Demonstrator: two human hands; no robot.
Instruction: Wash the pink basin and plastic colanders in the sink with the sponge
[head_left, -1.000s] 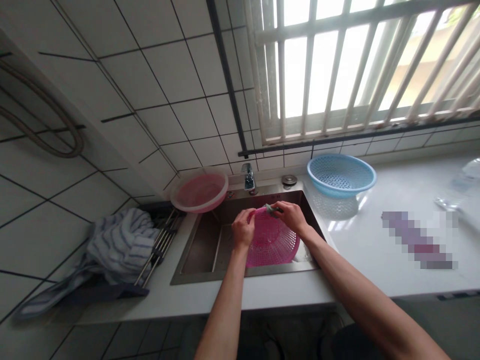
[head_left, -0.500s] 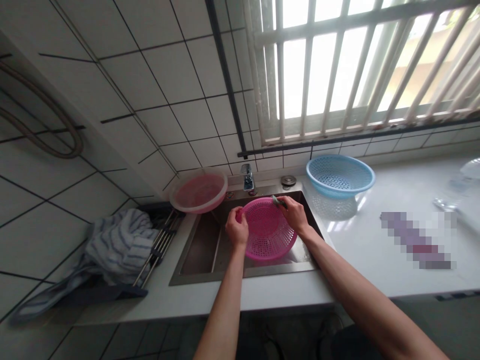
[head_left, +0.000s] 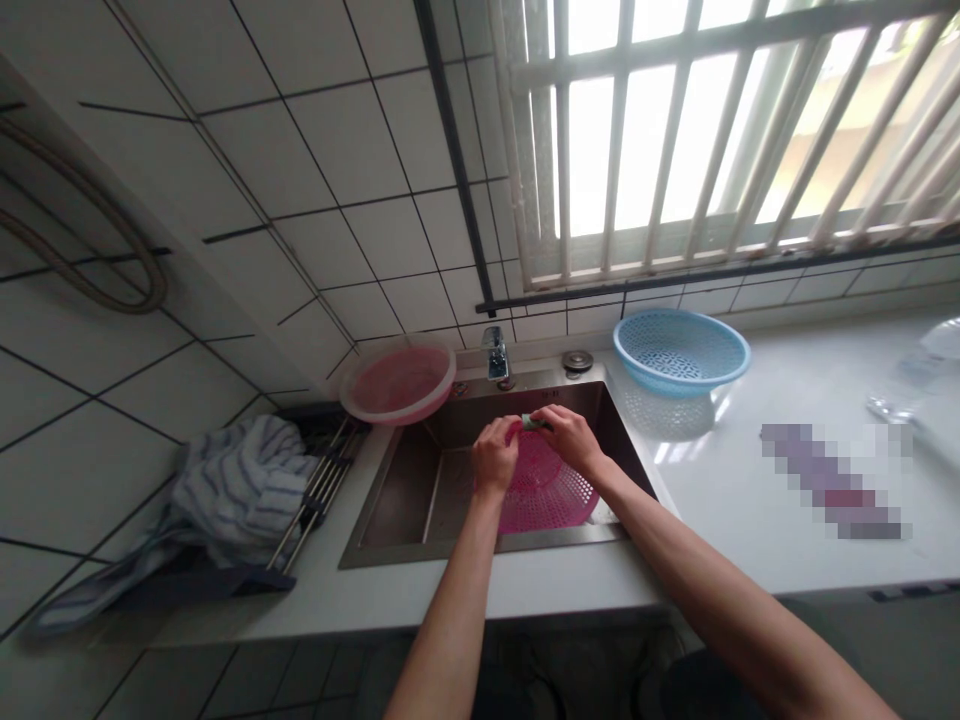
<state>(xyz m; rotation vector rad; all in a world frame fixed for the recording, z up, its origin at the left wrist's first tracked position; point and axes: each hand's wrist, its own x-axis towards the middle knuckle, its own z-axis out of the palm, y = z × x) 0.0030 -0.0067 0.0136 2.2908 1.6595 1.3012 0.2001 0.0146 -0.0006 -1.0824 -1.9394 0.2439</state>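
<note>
Over the metal sink (head_left: 396, 500), my left hand (head_left: 495, 458) is closed on the rim of a pink plastic colander (head_left: 546, 502). My right hand (head_left: 573, 438) pinches a small pale-green and dark pad, apparently a scouring sponge (head_left: 531, 423), at the colander's far rim. The two hands are close together, and the fingers partly cover both the sponge and the rim. Tilted inside the sink, the colander has its perforated side facing me.
A chrome faucet (head_left: 495, 355) stands behind the sink. On its left are a pink basin (head_left: 399, 382) and a striped towel (head_left: 240, 480) over a metal rack (head_left: 319, 495). A blue colander (head_left: 681, 352) is on the right counter, near a drain strainer (head_left: 577, 361).
The colander has tilted, its far rim coming lower and nearer. My right hand has moved left and down with the sponge, and my left hand has shifted slightly right, closer to it.
</note>
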